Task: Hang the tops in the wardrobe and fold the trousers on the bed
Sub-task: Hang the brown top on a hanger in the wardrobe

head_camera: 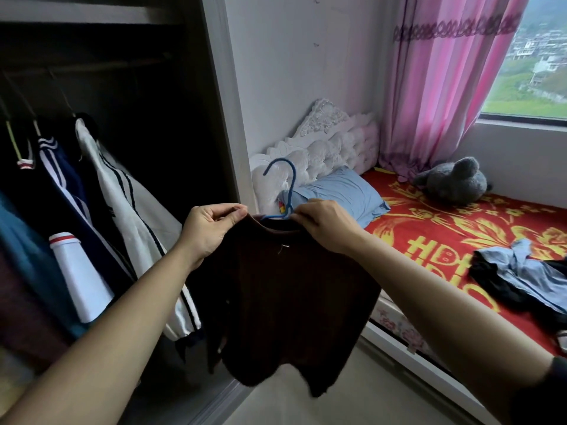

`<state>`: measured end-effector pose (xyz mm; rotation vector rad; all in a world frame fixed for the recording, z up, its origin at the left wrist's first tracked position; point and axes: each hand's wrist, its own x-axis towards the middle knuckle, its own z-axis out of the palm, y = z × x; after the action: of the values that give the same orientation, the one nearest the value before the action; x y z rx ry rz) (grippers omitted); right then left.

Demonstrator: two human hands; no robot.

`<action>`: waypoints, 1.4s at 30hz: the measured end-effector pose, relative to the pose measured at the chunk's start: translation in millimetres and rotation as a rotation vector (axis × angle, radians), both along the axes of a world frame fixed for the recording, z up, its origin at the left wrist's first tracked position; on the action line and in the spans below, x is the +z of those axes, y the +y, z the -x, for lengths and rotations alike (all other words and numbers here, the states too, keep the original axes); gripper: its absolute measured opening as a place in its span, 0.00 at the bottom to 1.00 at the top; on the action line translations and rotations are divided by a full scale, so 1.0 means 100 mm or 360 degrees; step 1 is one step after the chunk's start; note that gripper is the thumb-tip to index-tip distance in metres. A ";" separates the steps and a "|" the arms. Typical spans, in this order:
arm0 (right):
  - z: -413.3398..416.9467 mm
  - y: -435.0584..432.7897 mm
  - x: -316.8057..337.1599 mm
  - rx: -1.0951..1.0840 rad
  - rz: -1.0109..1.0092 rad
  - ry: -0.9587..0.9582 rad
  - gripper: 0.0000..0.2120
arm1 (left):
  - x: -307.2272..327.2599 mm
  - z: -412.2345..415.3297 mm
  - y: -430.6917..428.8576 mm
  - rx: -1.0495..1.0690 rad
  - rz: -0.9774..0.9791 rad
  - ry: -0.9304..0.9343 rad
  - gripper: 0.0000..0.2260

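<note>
The open wardrobe (219, 118) lies to the left, its rail (92, 67) higher than the hands and above a row of hung clothes (101, 179). The left hand (211, 228), the nearer one to it, pinches one shoulder of the dark top (285, 286). The blue hanger (288, 185) sits in the neckline, lying left to right with its hook up. The right hand (325, 225) pinches the other shoulder. Loose clothes (515, 271) wait on the bed (429, 234) at right.
</note>
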<state>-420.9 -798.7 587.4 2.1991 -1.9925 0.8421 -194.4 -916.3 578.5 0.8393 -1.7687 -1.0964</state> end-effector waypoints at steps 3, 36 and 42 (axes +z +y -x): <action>-0.08 -0.07 0.14 -0.0014 0.0105 0.0061 0.13 | 0.04 -0.05 0.00 0.0016 -0.0021 0.0038 0.05; -0.58 -0.63 0.92 -0.0103 0.0138 -0.0108 0.10 | 0.42 -0.41 -0.91 -0.0406 0.0344 0.0072 0.06; -0.65 -1.18 0.88 -0.0083 -0.0188 -0.0681 0.10 | 0.28 -0.34 -1.50 -0.0255 0.0617 -0.0302 0.08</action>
<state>-356.3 -916.8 675.8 2.1563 -2.3225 1.3131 -160.7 -1066.5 606.2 0.5854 -2.1485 -0.7512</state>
